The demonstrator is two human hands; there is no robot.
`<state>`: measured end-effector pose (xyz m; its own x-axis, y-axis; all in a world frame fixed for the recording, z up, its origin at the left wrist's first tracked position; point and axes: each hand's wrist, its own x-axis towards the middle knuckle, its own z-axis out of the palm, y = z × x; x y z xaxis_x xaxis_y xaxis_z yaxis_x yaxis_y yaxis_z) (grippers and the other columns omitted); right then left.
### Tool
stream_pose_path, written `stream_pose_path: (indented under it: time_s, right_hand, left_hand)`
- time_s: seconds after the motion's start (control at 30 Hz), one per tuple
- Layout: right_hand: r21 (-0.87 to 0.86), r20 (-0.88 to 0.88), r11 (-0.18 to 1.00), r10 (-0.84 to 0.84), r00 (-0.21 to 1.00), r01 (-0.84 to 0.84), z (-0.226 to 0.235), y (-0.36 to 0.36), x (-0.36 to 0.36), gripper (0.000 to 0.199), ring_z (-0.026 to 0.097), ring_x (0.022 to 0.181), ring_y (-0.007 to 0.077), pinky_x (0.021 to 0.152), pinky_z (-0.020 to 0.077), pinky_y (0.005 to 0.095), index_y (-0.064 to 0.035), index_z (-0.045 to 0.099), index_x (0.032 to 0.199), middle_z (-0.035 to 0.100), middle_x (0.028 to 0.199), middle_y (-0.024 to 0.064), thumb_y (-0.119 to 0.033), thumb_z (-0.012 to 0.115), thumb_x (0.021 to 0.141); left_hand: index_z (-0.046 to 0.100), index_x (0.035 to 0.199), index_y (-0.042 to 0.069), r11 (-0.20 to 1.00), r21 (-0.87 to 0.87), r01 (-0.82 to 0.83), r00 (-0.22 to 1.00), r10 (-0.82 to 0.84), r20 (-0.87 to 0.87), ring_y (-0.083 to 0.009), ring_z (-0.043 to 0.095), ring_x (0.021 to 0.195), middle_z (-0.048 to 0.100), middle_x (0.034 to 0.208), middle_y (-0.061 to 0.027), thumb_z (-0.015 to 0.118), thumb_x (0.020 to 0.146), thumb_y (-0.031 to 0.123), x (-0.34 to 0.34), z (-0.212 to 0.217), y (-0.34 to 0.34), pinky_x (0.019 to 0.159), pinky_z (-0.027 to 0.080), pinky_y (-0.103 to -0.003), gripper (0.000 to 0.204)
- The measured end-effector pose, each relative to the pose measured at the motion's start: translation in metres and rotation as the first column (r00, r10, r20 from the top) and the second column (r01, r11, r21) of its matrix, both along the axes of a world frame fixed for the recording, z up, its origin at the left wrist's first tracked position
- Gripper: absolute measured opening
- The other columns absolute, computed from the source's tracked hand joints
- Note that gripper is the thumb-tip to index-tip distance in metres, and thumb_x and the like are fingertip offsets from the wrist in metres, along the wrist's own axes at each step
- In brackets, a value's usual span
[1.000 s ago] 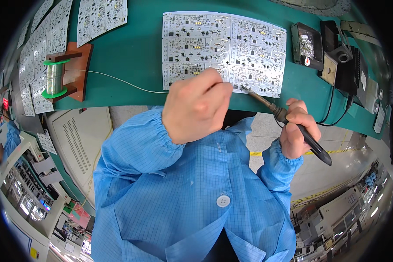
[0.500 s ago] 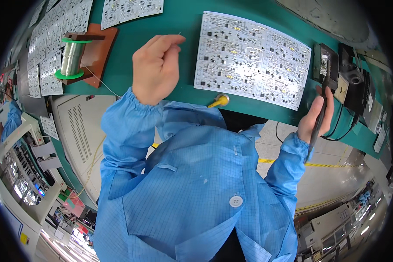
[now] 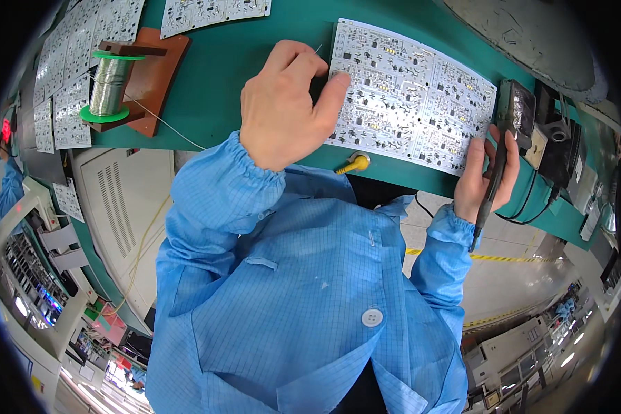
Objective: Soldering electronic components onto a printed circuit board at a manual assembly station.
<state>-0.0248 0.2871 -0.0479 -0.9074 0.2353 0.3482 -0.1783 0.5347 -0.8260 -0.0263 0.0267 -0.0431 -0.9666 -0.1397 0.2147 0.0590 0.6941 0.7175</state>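
Observation:
A large white circuit board panel (image 3: 393,103), covered with small components, lies in front of me on the green bench mat. At its left edge is my left hand (image 3: 286,107), thumb spread toward the panel and the other fingers curled. A thin end of solder wire (image 3: 318,49) sticks out by the index finger; the grip on it is partly hidden. My right hand (image 3: 470,190) is closed round the dark handle of a soldering iron (image 3: 491,186) beside the panel's right edge. The iron's tip cannot be made out against the dark stand (image 3: 517,110).
A solder spool (image 3: 108,86) with green flanges sits on a brown holder (image 3: 160,76) at the left. More circuit boards (image 3: 69,76) lie at the far left, another (image 3: 214,12) at the back. A yellow plug (image 3: 353,163) is at the bench's front edge. Black cables (image 3: 528,207) run at right.
My left hand has moved right to the panel's left edge, and its thumb has spread from the fingers. My right hand has shifted left with the soldering iron, closer to the panel.

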Motion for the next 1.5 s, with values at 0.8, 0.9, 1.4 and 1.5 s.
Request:
stream_pose_path:
  time_s: [0.8,0.9,1.4,1.5]
  right_hand:
    - [0.208,-0.367,0.953,0.286,0.885,-0.221,0.031,0.030,0.032,0.033,0.060,0.095,0.0365,0.079,0.0494,0.0426,-0.0018,0.046,0.115,0.056,0.106,0.0318,-0.028,0.049,0.095]
    - [0.167,-0.386,0.964,0.256,0.886,-0.206,0.026,0.036,0.034,0.031,0.061,0.093,0.0352,0.076,0.0513,0.0403,-0.0049,0.050,0.111,0.058,0.104,0.0286,-0.026,0.057,0.090]
    - [0.057,-0.375,0.988,0.155,0.914,-0.144,0.017,0.028,0.048,0.030,0.061,0.090,0.0371,0.074,0.0524,0.0434,-0.0120,0.048,0.109,0.056,0.101,0.0248,-0.036,0.051,0.092]
    - [0.065,-0.376,0.986,0.167,0.912,-0.153,0.018,0.027,0.046,0.030,0.060,0.091,0.0370,0.074,0.0524,0.0437,-0.0126,0.048,0.110,0.055,0.101,0.0246,-0.037,0.050,0.093]
  left_hand:
    - [0.045,0.100,0.000,0.890,-0.064,0.451,0.704,-0.399,-0.587,-0.0283,0.062,0.090,0.049,0.109,-0.0203,0.075,0.072,0.005,0.021,0.058,0.007,0.083,0.053,-0.042,0.042]
    - [0.048,0.104,-0.003,0.898,0.019,0.439,0.711,-0.334,-0.619,-0.0282,0.062,0.092,0.050,0.111,-0.0209,0.075,0.071,0.005,0.022,0.062,0.017,0.084,0.053,-0.038,0.043]
    - [0.052,0.117,-0.002,0.962,-0.159,0.223,0.902,-0.266,-0.341,-0.0258,0.057,0.103,0.052,0.117,-0.0188,0.056,0.083,0.001,0.031,0.078,0.027,0.092,0.047,-0.035,0.034]
    - [0.052,0.117,-0.002,0.965,-0.155,0.212,0.906,-0.254,-0.340,-0.0260,0.057,0.103,0.053,0.116,-0.0189,0.057,0.083,0.001,0.030,0.076,0.025,0.092,0.047,-0.036,0.034]
